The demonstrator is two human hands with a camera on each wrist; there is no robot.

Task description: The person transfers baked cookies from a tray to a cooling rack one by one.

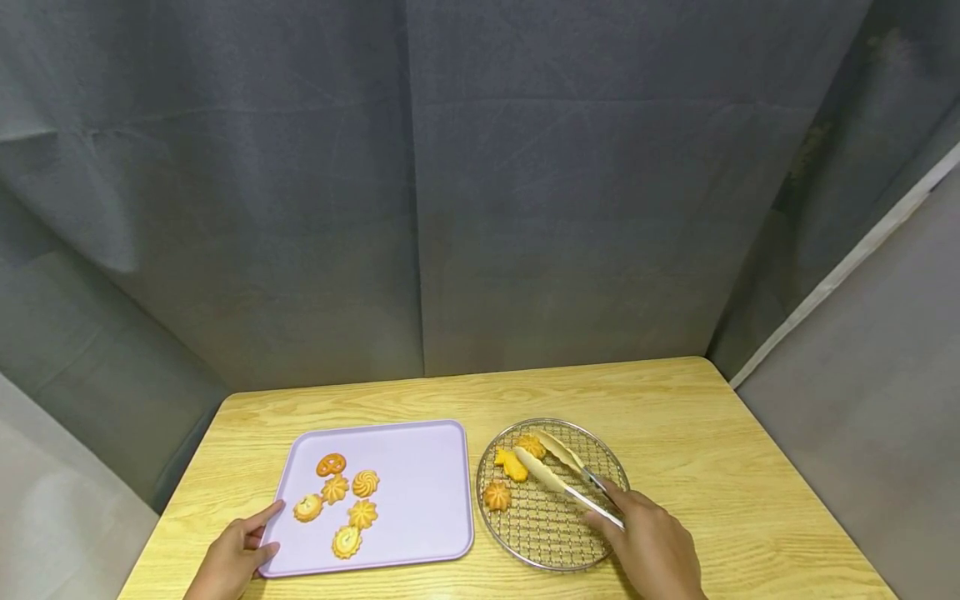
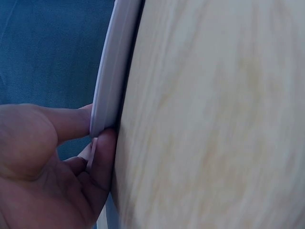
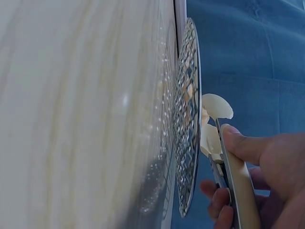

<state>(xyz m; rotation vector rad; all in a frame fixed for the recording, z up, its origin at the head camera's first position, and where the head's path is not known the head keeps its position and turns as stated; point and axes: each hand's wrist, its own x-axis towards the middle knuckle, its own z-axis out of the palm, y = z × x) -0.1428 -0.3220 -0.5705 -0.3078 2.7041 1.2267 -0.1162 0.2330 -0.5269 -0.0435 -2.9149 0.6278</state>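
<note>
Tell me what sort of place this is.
Likely a curtained-off demonstration booth rather than a real kitchen: grey curtains hang behind and beside a wood-grain table, on which a round wire rack stands.

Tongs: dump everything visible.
Tongs: two shiny metal arms ending in broad, cream-coloured, plastic- or silicone-looking tips. The right hand grips the arms; the tips stand spread apart, pointing away and leftward over the round wire rack. In the head view, a flower-shaped cookie shows between the tip ends; whether they touch it or the rack is unclear.
</note>
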